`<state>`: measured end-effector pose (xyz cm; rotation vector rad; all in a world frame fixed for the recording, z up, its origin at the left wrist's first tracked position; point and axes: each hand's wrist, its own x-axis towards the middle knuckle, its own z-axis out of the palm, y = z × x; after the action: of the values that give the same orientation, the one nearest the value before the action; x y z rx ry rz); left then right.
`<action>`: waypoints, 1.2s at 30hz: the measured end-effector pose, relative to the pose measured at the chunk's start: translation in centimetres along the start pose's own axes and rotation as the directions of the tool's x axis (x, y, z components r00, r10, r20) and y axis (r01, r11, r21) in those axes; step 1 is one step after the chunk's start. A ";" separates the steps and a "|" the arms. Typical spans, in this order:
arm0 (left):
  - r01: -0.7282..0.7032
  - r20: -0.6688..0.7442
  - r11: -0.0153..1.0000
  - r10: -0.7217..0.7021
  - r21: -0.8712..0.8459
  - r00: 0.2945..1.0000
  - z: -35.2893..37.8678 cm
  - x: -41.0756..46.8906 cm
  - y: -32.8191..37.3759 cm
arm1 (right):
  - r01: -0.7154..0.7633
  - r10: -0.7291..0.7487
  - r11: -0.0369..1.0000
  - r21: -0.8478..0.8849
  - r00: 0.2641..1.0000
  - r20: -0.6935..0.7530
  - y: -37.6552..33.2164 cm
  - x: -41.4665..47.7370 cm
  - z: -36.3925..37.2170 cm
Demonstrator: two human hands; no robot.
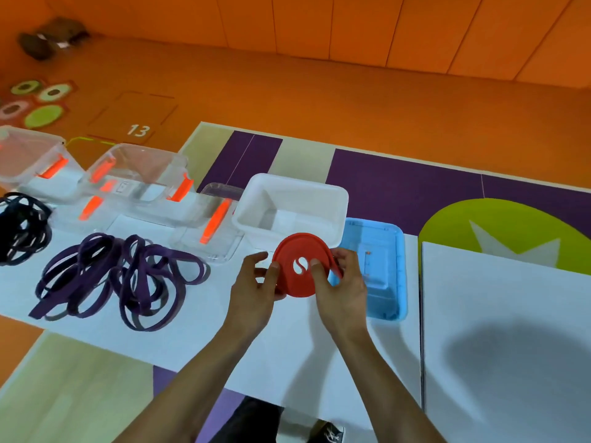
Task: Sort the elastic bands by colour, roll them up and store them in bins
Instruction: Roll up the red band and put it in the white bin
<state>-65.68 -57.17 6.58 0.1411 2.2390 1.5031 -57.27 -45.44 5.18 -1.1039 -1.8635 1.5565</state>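
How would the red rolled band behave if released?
The red roll is a flat strap wound into a disc, gripped by left hand and right hand, so it likely uncoils if released. Laid flat it probably stays put; on edge it may roll.

Orange floor (319,100), orange panelled wall (319,20).

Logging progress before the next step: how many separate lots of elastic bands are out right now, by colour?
red roll: 1
purple heap: 1
black heap: 1
Total: 3 lots. The single bands inside the heaps cannot be counted.
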 end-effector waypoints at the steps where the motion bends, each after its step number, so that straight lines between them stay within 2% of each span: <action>1: -0.002 0.007 1.000 0.002 -0.027 1.000 -0.1 0.9 0.2 | 0.006 -0.006 1.000 -0.021 1.000 -0.002 -0.5 0.8 0.5; 5: -0.038 0.054 0.997 0.041 -0.067 0.998 -0.3 6.0 1.6 | -0.004 0.002 0.996 -0.092 1.000 -0.021 -1.9 5.3 3.6; 11: -0.064 0.198 0.989 0.036 0.137 0.980 0.5 14.6 3.0 | -0.124 0.131 0.984 -0.130 0.990 0.046 -2.8 13.3 7.0; 13: -0.029 0.261 0.973 -0.033 0.228 0.965 1.3 17.6 3.6 | -0.193 0.204 0.972 -0.135 0.976 0.071 -1.9 15.9 8.0; 17: 0.105 0.351 0.906 -0.262 0.410 0.899 2.6 23.2 3.4 | -0.376 0.394 0.913 -0.162 0.913 0.102 0.8 19.3 10.2; 24: -0.028 0.437 0.722 -0.388 0.692 0.812 4.5 27.8 -0.4 | -0.500 0.547 0.824 -0.266 0.823 0.149 4.1 21.5 12.2; 27: -0.065 0.453 0.681 -0.410 0.730 0.791 5.1 28.5 -2.6 | -0.522 0.596 0.787 -0.330 0.781 0.186 4.8 21.8 12.6; 32: -0.169 0.476 0.592 -0.412 0.788 0.777 5.3 29.0 -3.4 | -0.471 0.623 0.745 -0.473 0.745 0.240 7.6 23.0 13.0; 34: -0.203 0.478 0.551 -0.419 0.810 0.772 5.2 29.0 -3.6 | -0.432 0.612 0.732 -0.527 0.757 0.229 6.6 22.8 12.9; 36: -0.266 0.487 0.498 -0.387 0.825 0.783 5.0 28.5 -3.2 | -0.347 0.553 0.713 -0.609 0.813 0.184 4.8 22.4 12.5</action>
<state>-88.78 -45.07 -6.41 0.7402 2.1156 0.0157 -78.30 -34.30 -5.55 -1.7565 -2.5396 1.5866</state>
